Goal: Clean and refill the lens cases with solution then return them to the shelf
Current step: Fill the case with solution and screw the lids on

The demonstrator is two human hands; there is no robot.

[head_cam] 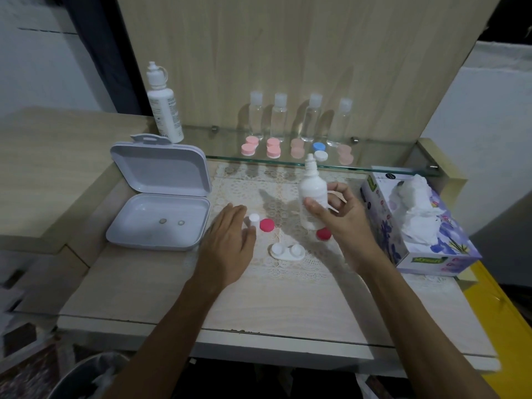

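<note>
An open white lens case point(287, 251) lies on the lace mat, both wells uncovered. Its two red caps rest apart: one point(267, 225) left of centre, the other point(324, 234) half hidden under my right hand. My right hand point(342, 217) holds a small white solution bottle point(312, 194) upright above the mat. A small white bottle cap point(254, 219) stands beside the left red cap. My left hand point(230, 240) reaches flat to it, fingertips touching or almost touching. Several closed lens cases, pink point(249, 146) and blue-white point(319, 151), sit on the glass shelf point(374, 165).
An open white box point(161, 203) at the left holds two small lenses. A tall solution bottle point(164, 103) stands behind it. Several clear bottles point(311, 116) line the shelf's back. A tissue box point(417, 220) stands at the right. A bin point(92, 375) sits below the table edge.
</note>
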